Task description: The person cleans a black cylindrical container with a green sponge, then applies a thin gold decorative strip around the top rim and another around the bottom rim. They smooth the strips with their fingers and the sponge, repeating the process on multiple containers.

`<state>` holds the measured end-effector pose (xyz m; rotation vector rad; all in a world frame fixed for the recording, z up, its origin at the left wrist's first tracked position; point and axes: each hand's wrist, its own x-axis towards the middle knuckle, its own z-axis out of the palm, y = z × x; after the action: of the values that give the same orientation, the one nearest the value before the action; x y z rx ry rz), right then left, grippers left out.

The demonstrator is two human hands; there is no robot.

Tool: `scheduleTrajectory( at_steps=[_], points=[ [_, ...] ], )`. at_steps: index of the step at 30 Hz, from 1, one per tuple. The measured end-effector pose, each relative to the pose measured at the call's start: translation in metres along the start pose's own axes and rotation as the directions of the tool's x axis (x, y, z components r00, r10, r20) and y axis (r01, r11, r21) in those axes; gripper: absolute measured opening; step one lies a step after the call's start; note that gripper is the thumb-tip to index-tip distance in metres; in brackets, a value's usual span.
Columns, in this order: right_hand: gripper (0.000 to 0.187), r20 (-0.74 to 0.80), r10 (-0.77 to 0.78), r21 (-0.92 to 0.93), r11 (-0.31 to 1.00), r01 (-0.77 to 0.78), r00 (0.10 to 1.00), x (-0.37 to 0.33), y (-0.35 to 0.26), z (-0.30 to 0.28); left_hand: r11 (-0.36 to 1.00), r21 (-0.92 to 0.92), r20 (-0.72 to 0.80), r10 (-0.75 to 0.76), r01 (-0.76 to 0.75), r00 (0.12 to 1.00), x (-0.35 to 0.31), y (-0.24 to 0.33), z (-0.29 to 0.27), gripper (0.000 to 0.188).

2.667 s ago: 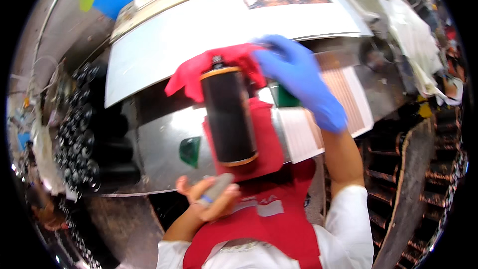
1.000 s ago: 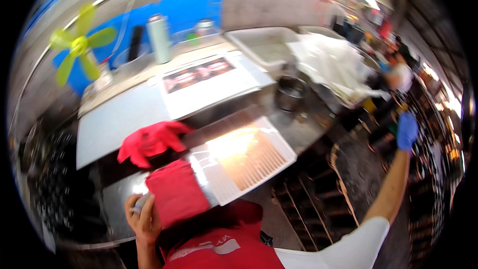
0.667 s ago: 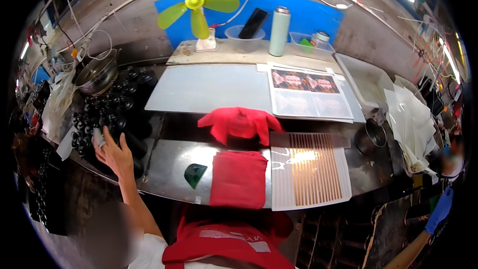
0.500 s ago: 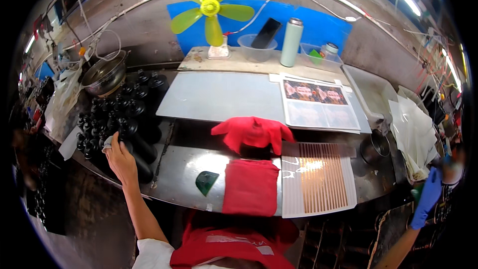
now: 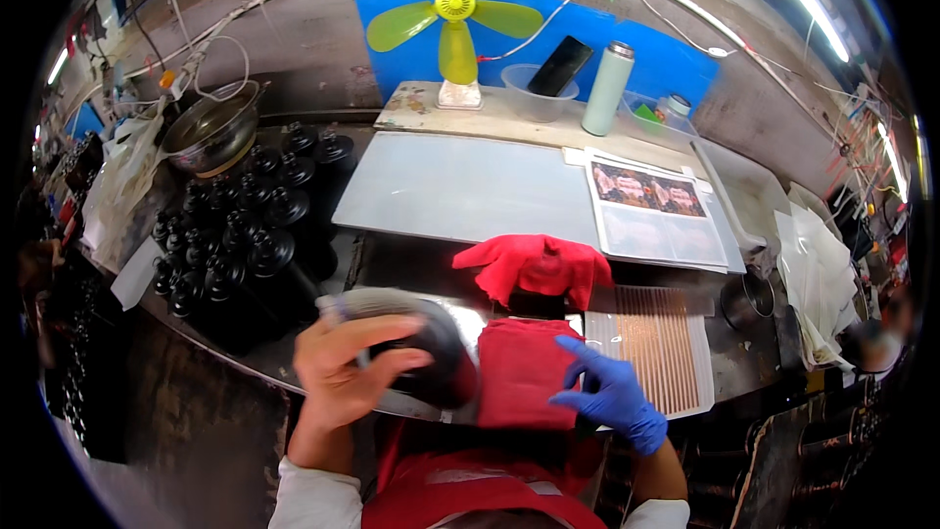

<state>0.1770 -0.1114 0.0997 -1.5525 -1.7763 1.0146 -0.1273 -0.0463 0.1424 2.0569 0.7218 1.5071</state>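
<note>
My bare left hand (image 5: 338, 362) is wrapped round a black bottle-like cylinder (image 5: 446, 358), lying tilted over the front of the metal bench and smeared by motion. Something pale shows at its far end, too blurred to name. In a blue glove, my right hand (image 5: 612, 397) hovers at the right edge of a folded red cloth (image 5: 524, 372), fingers apart and nothing in them. Behind that cloth a crumpled red cloth (image 5: 539, 272) drapes over a dark gap. Several black cylinders with knobbed tops (image 5: 269, 255) stand close together on the left.
A ribbed translucent sheet (image 5: 661, 353) lies right of the folded cloth. Beyond are a grey board (image 5: 460, 181), printed sheets (image 5: 651, 211), a green flask (image 5: 609, 88), a phone (image 5: 560, 67) in a plastic tub and a yellow-green fan (image 5: 455, 3). A metal bowl (image 5: 211, 132) sits back left.
My left hand has come right from the group of black cylinders, bringing one with it. My gloved right hand has swung in from the far right to the folded cloth. The view has shifted slightly.
</note>
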Motion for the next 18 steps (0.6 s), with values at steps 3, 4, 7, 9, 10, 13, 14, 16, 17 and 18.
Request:
scheduleTrajectory(
  at_steps=[3, 4, 7, 9, 10, 13, 14, 16, 17, 18],
  points=[
    [0.085, 0.120, -0.017, 0.063, 0.998, 0.010, 0.993, -0.004, -0.004, 0.007, 0.923, -0.375, 0.156, -0.032, 0.089, 0.987, 0.033, -0.021, 0.053, 0.038],
    [0.083, 0.016, -0.052, 0.088, 0.995, 0.050, 0.999, -0.008, 0.006, 0.013, 0.843, -0.500, 0.208, -0.105, 0.198, 0.973, 0.039, -0.027, 0.073, 0.038],
    [0.068, -0.134, 0.129, 0.185, 0.977, -0.103, 0.982, -0.005, 0.026, 0.015, 0.688, -0.521, 0.350, -0.369, 0.506, 0.861, 0.040, -0.055, 0.123, 0.039],
    [0.060, -0.205, 0.202, 0.347, 0.930, -0.122, 0.958, 0.000, 0.056, 0.024, 0.902, -0.223, 0.312, -0.293, 0.370, 0.904, 0.030, -0.060, 0.135, 0.060],
    [0.058, -0.221, 0.227, 0.399, 0.908, -0.125, 0.948, 0.004, 0.061, 0.027, 0.887, -0.276, 0.263, -0.302, 0.371, 0.916, 0.014, -0.062, 0.144, 0.069],
    [0.054, -0.207, 0.273, 0.556, 0.823, -0.117, 0.940, 0.016, 0.071, 0.045, 0.843, -0.244, 0.351, -0.384, 0.479, 0.854, -0.043, -0.059, 0.150, 0.093],
    [0.054, -0.214, 0.275, 0.564, 0.818, -0.111, 0.937, 0.018, 0.070, 0.050, 0.837, -0.260, 0.329, -0.391, 0.481, 0.859, -0.058, -0.059, 0.154, 0.096],
    [0.054, -0.227, 0.304, 0.586, 0.801, -0.119, 0.925, 0.016, 0.068, 0.060, 0.800, -0.203, 0.357, -0.477, 0.565, 0.803, -0.066, -0.064, 0.153, 0.100],
    [0.053, -0.219, 0.324, 0.617, 0.777, -0.126, 0.920, 0.016, 0.068, 0.063, 0.797, -0.170, 0.382, -0.489, 0.579, 0.784, -0.056, -0.061, 0.151, 0.100],
    [0.053, -0.214, 0.331, 0.628, 0.768, -0.131, 0.919, 0.016, 0.069, 0.064, 0.805, -0.136, 0.410, -0.484, 0.577, 0.773, -0.048, -0.060, 0.151, 0.101]
  ],
)
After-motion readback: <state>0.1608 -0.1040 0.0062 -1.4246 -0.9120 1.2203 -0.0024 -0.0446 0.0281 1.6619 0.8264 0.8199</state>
